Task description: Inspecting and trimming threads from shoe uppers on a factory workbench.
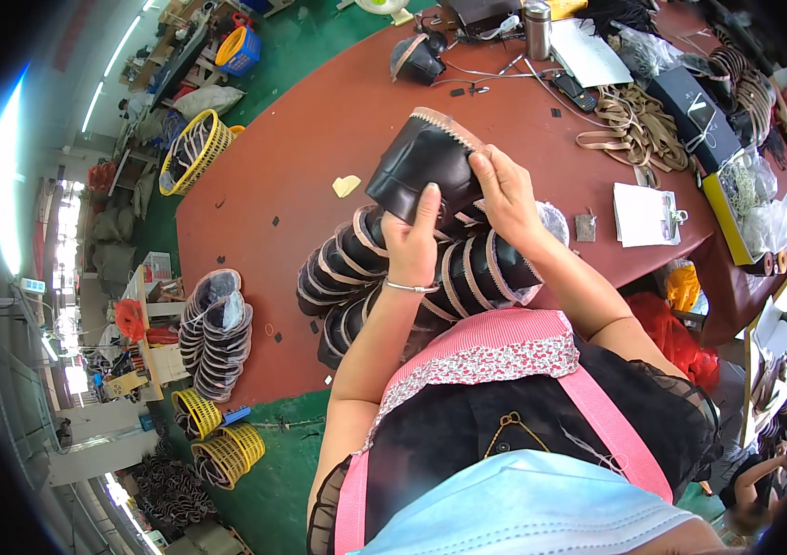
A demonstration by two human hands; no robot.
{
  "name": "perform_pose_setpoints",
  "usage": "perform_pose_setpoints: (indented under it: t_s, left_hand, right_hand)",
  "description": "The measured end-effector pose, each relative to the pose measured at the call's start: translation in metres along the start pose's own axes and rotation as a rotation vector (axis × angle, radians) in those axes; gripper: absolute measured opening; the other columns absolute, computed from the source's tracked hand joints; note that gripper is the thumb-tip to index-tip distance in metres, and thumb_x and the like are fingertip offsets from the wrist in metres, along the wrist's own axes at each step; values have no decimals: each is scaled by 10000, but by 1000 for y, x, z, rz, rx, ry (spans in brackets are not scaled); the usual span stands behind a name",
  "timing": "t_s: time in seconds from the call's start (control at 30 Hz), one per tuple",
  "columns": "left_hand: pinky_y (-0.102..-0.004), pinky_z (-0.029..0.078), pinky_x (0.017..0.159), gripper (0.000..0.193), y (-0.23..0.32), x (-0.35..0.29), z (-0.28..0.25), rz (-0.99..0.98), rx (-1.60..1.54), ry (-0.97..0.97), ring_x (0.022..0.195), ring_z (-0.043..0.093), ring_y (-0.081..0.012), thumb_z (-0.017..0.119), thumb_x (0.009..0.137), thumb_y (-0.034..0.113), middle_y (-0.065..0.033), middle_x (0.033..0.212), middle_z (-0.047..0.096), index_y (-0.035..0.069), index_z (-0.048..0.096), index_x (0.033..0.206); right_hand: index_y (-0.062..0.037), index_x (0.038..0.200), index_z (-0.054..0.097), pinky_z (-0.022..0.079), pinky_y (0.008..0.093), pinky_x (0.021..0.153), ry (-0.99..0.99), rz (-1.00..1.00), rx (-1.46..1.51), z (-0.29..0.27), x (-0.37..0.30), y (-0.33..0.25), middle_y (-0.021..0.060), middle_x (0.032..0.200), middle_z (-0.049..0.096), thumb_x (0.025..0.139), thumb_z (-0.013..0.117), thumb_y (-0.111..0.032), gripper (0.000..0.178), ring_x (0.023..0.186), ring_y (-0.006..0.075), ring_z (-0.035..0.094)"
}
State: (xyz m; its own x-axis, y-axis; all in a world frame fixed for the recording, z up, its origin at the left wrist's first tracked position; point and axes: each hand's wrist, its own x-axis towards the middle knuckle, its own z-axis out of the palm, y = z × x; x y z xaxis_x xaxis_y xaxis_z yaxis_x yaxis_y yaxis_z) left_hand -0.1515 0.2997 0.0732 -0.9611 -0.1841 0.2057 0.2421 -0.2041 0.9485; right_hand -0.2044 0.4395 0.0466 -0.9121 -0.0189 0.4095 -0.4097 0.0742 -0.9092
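Above the table I hold a black leather shoe upper (419,166) with a tan, zigzag-notched edge along its top. My left hand (411,242) grips its lower side, thumb lying up on the leather. My right hand (507,192) is closed on the right corner by the notched edge, fingers partly hidden behind it. Just below my hands lie nested rows of similar black uppers (345,266) with tan edges, partly covered by my forearms.
The red-brown table (264,176) carries another nested stack (217,333) on the left, a clipboard (645,215), tan straps (634,125), a steel flask (538,30) and a single upper (418,60). Yellow baskets (197,153) stand beyond its left edge. Another person's arm (763,476) shows lower right.
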Motion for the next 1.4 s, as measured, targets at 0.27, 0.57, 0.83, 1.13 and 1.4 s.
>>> perform_pose_setpoints:
  t_s: [0.27,0.57,0.83,1.13,1.4]
  left_hand:
    - [-368,525,987,432,59,0,2,-530,-660,-125,1163,636,-247,533,1054,308,-139,1303,632,-26,575,1324]
    - [-294,534,919,338,17,-26,0,-273,-167,-16,1042,652,-155,557,1051,213,-103,1190,666,-71,621,1223]
    - [-226,481,797,288,14,-25,-10,-216,-27,48,867,586,-60,604,1033,220,-15,998,672,-43,688,1116]
    - [-277,515,891,257,17,-23,-10,-282,-182,34,1015,634,-123,603,1023,165,-76,1146,678,-35,670,1170]
    - [-342,526,810,201,36,-16,-25,324,626,-237,819,673,-218,756,890,142,-68,928,717,-3,720,1024]
  right_hand:
    - [32,907,666,453,256,665,-6,61,326,-14,-11,13,25,778,609,996,651,-269,314,689,80,512]
    - [24,864,665,433,228,596,-10,287,169,-7,-16,-27,-2,762,629,903,779,-279,326,688,47,500]
    - [-8,954,699,440,193,714,-21,359,735,-6,-12,6,-57,841,639,1064,550,-254,308,783,10,528]
    - [22,1144,638,489,219,818,-266,340,597,-14,-25,-16,-10,993,677,952,700,-105,239,885,46,599]
    - [19,1340,574,462,297,980,-489,441,773,-36,-27,20,24,1180,667,940,700,-223,485,1066,96,603]
